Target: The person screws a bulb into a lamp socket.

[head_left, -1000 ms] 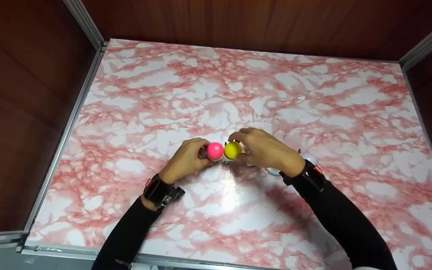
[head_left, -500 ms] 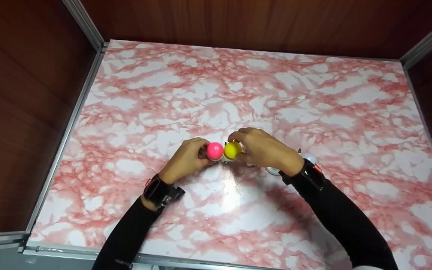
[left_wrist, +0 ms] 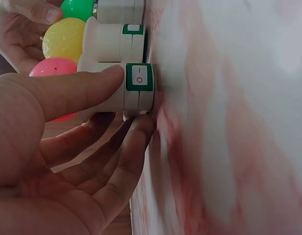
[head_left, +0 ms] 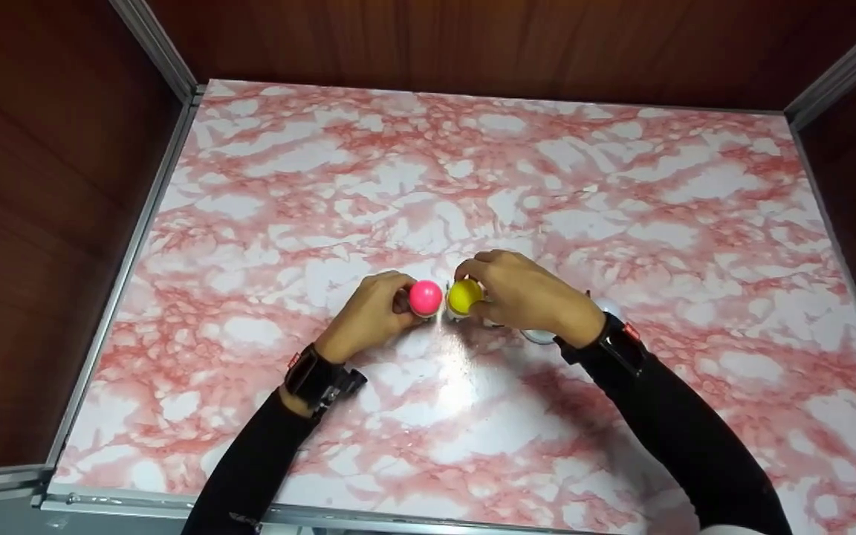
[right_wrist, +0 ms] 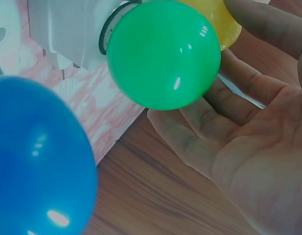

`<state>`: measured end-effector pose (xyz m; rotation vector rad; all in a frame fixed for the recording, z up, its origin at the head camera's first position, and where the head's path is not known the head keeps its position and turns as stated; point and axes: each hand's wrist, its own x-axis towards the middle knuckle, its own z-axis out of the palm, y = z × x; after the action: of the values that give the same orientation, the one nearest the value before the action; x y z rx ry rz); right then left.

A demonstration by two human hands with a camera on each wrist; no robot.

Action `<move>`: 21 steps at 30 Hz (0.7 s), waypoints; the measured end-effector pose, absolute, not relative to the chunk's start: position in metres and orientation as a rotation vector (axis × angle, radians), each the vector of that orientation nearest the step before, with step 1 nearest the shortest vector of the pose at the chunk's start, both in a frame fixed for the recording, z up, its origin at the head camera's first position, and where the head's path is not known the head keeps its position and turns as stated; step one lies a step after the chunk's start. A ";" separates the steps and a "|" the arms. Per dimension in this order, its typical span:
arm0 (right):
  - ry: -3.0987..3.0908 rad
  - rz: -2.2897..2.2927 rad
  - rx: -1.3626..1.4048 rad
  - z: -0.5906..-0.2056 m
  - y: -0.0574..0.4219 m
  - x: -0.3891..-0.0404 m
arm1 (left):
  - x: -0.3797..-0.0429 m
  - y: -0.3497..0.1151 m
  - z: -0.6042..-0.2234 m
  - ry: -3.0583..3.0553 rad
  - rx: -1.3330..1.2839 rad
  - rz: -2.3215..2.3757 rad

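Observation:
My left hand (head_left: 370, 313) grips a white round holder (left_wrist: 114, 102) topped by a pink ball (head_left: 426, 298). On the holder's side sits a green-framed rocker switch (left_wrist: 139, 76), just past my thumb in the left wrist view. Thumb and fingers of my right hand (head_left: 526, 294) pinch a yellow ball (head_left: 465, 296). That ball is seated on a second white holder (left_wrist: 103, 43) of the same kind. Close to the right palm is a green ball (right_wrist: 163, 56) on another white holder. A blue ball (right_wrist: 38, 161) looms near the right wrist camera.
Under the holders lies a red-and-white marbled tabletop (head_left: 309, 193), walled by dark wood panels (head_left: 472, 48). Partly hidden by the right wrist are a pale rounded object (head_left: 606, 305) and a white rim (head_left: 538, 337).
The yellow ball and right fingers have shifted slightly right, widening the gap from the pink ball. The left hand keeps its grip in nearly the same place.

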<state>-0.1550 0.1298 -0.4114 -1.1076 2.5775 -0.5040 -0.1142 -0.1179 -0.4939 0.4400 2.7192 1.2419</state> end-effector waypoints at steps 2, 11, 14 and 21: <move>2.580 -0.492 -1.104 -0.412 0.129 -0.155 | -0.114 -0.118 -0.494 2.717 0.438 1.245; 2.596 -0.480 -1.112 -0.414 0.129 -0.155 | -0.114 -0.119 -0.496 2.707 0.431 1.259; 2.593 -0.483 -1.096 -0.414 0.127 -0.154 | -0.114 -0.119 -0.496 2.704 0.433 1.264; 2.579 -0.507 -1.084 -0.411 0.130 -0.154 | -0.114 -0.121 -0.496 2.681 0.408 1.251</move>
<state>-0.1542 0.1304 -0.4113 -1.0840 2.5790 -0.5071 -0.1140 -0.1210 -0.4958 0.4081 2.6807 1.2505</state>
